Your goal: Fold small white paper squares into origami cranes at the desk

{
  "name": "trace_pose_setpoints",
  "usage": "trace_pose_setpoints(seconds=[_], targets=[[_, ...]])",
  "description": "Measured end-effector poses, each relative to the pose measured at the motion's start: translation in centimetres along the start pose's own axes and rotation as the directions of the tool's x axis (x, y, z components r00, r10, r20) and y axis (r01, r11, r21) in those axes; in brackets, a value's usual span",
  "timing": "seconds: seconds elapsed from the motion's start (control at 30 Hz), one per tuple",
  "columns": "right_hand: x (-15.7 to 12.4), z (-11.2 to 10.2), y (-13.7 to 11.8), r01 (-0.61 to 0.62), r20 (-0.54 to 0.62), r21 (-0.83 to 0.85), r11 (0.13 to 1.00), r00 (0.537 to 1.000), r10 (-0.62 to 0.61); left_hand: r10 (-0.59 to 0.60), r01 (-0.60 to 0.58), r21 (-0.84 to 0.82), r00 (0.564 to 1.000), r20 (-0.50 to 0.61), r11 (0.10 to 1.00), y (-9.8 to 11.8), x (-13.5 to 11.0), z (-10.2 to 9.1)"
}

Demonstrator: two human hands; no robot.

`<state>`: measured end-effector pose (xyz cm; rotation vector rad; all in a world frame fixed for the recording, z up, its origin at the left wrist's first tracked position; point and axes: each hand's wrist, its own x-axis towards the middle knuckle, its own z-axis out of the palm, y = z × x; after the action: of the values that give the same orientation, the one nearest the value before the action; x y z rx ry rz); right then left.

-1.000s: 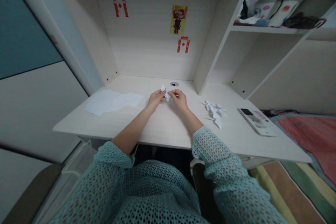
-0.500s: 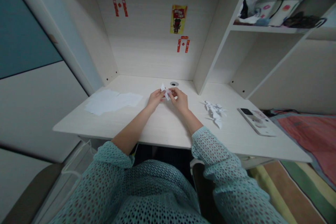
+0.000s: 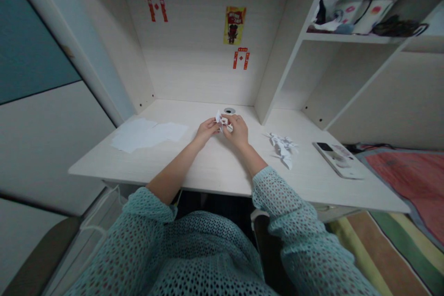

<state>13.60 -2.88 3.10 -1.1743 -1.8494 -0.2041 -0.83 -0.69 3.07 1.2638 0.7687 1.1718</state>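
Observation:
A small white origami paper [image 3: 218, 117], folded into pointed tips, is held up over the middle of the desk. My left hand [image 3: 206, 130] pinches its left side between thumb and fingers. From the right, my right hand [image 3: 237, 129] curls round, thumb and forefinger meeting the paper's edge with a gap behind them. Fingers cover part of the folds. To the right lies a heap of folded white paper pieces [image 3: 283, 148] with thin pointed ends. Flat white paper sheets [image 3: 147, 134] are spread overlapping on the left.
The white desk [image 3: 215, 171] has a round cable hole [image 3: 229, 111] just behind my hands. A phone [image 3: 338, 161] lies near the right end. Upright panels and a shelf [image 3: 354, 38] with cups enclose the back and right.
My right hand's forefinger has lifted and its grip has opened wider round the paper. The paper has shifted slightly to the right; the heap and sheets stay put.

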Motion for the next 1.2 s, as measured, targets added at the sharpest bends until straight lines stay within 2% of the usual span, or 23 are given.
trace_pose_setpoints(seconds=[0.23, 0.43, 0.63, 0.9, 1.07, 1.2], targets=[[-0.2, 0.0, 0.2, 0.062, 0.011, -0.07, 0.996, 0.998, -0.061, -0.011, 0.01, 0.028, 0.999, 0.032, 1.0, -0.3, 0.0, -0.1], [-0.4, 0.2, 0.1, 0.009, -0.004, -0.028, 1.0, 1.0, -0.009, -0.019, 0.016, 0.04, 0.997, 0.075, 0.999, -0.9, 0.2, -0.1], [-0.4, 0.2, 0.3, -0.051, 0.014, 0.017, 0.999, 0.999, 0.05, -0.018, 0.013, 0.045, 0.994, 0.109, 0.999, -0.5, -0.2, 0.2], [0.1, 0.4, 1.4, -0.04, 0.018, 0.064, 0.997, 0.999, 0.039, 0.001, -0.013, 0.115, 0.994, 0.108, 0.993, -0.2, -0.1, 0.0], [0.1, 0.9, 1.9, -0.063, 0.002, 0.107, 0.992, 0.998, 0.063, 0.032, -0.033, 0.154, 0.999, 0.007, 0.988, -0.7, 0.3, -0.3], [-0.1, 1.2, 2.0, -0.118, 0.035, 0.128, 0.985, 0.993, 0.115, 0.092, -0.072, 0.254, 0.993, -0.07, 0.965, -1.6, 0.6, -0.5]])
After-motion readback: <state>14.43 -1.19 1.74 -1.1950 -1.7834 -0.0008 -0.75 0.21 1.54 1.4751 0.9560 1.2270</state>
